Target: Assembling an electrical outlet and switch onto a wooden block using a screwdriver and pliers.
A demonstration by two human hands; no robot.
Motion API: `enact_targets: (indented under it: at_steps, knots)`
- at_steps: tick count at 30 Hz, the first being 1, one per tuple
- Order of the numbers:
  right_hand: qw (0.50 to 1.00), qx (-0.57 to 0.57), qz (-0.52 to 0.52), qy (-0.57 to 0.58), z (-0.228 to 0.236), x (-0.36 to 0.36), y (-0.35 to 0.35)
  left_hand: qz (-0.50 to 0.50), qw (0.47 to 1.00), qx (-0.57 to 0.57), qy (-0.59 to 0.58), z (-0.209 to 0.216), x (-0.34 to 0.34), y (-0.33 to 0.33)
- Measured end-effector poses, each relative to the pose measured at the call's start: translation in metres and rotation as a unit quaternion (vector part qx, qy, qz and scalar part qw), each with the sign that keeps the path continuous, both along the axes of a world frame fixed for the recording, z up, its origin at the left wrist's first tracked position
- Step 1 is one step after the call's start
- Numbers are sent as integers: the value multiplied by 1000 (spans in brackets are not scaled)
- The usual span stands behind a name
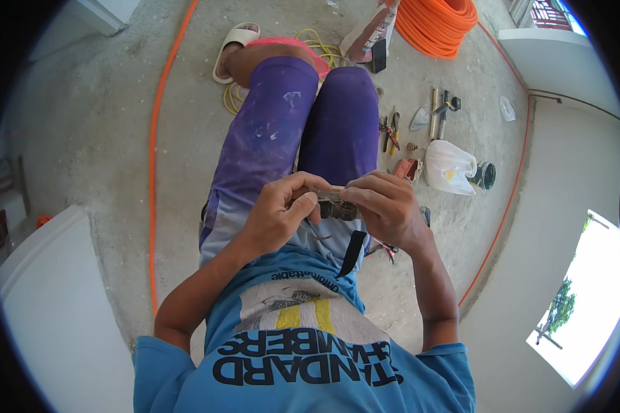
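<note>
Over my lap, both my hands grip a small dark object [339, 208] with a pale strip along its top edge; its kind is not clear. My left hand [280, 210] pinches its left end between thumb and fingers. At the other end, the bent fingers of my right hand [387, 205] close on the upper edge and cover part of it. A black strap [352, 253] lies just below, across the hem of my blue shirt [303, 344]. My legs, in purple and grey trousers [265, 124], stretch forward under the hands.
Pliers [394, 132], a hammer [443, 113], a trowel blade [419, 119] and a white plastic bag [450, 167] lie on the concrete floor to the right. Ahead are an orange hose coil [437, 27] and a yellow cord [234, 100]. An orange hose [154, 158] runs along the left.
</note>
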State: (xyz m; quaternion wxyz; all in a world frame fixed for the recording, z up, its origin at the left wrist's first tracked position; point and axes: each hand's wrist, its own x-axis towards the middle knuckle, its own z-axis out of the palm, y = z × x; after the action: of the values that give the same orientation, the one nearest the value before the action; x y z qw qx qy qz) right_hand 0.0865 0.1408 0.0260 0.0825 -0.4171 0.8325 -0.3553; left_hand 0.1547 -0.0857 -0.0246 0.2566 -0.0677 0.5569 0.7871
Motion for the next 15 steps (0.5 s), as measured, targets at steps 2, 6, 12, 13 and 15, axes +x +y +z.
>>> enact_targets:
  at_steps: [2, 6, 12, 13, 15]
  knots:
    - [1000, 3, -4, 10, 0, 3, 0, 27, 998, -14, 51, 3, 6, 2]
    - [994, 8, -109, 27, 10, 15, -3, 89, 977, -86, 175, 8, 16, 10]
    - [977, 3, -172, 122, 33, 51, -9, 93, 957, -116, 250, 5, 26, 17]
    - [978, 21, -161, 133, 32, 54, -10, 85, 957, -121, 248, 4, 28, 19]
    - [977, 49, -161, 130, 30, 57, -13, 106, 949, -124, 270, 2, 31, 23]
